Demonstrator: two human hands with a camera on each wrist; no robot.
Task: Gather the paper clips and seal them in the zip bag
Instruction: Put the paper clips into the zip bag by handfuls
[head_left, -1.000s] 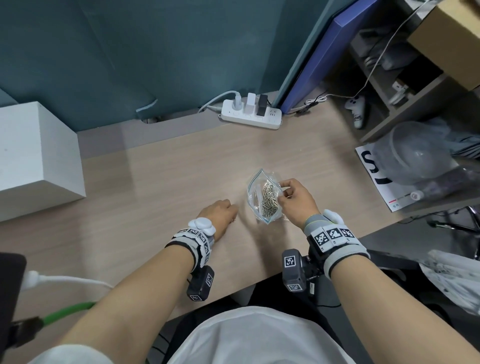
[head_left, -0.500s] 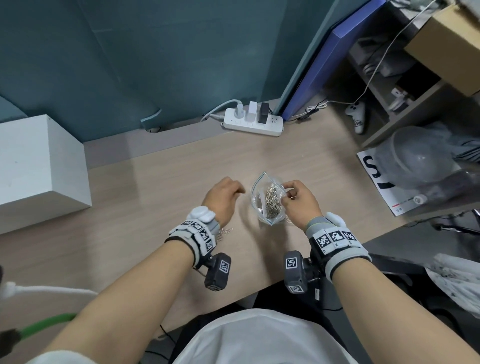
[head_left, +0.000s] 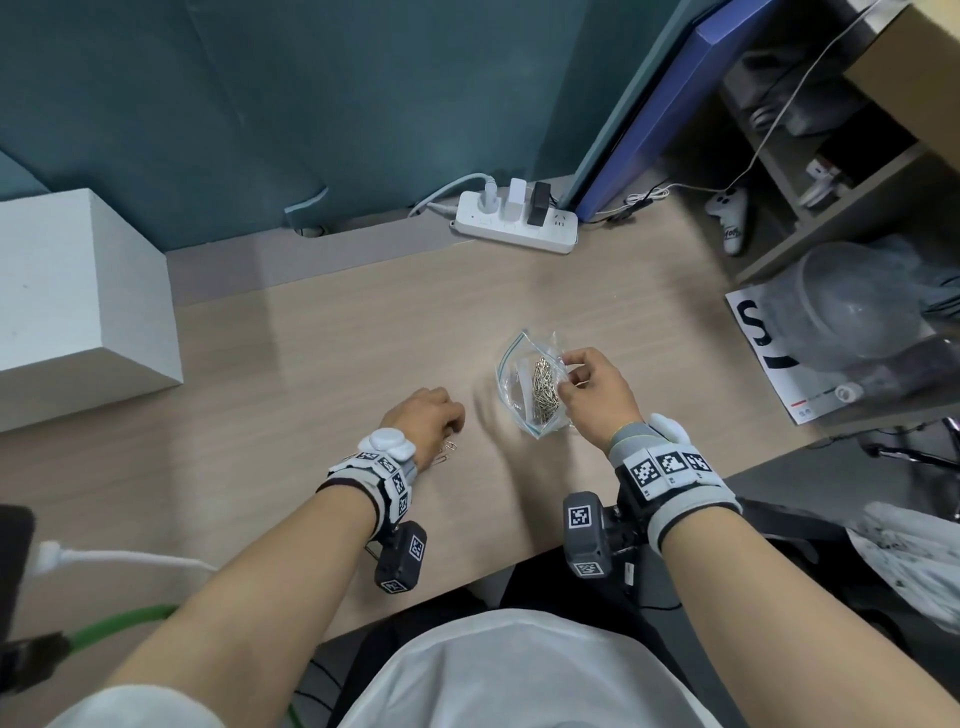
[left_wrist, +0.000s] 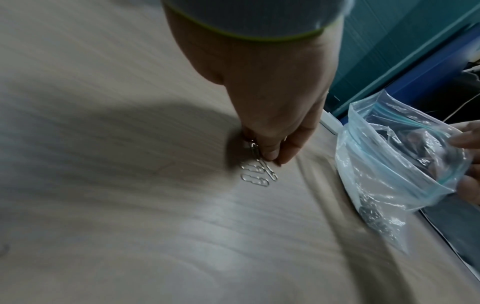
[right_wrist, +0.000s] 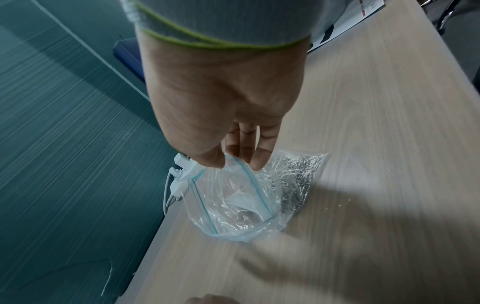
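A clear zip bag with a blue-green zip strip stands on the wooden desk, its mouth gaping, a heap of silver paper clips inside. My right hand pinches the bag's rim between thumb and fingers and holds it upright. To the left, my left hand is down on the desk, fingertips pinching a paper clip. A few loose clips lie flat just under those fingertips. The bag shows at the right of the left wrist view.
A white power strip with plugs lies at the desk's back edge. A white box stands at the left. A blue panel, shelves and a printed sheet crowd the right side. A white cable runs near my left forearm.
My left hand went up towards the bag's mouth half a second ago and has come back down-left to the loose clips. The right hand keeps its hold on the bag.
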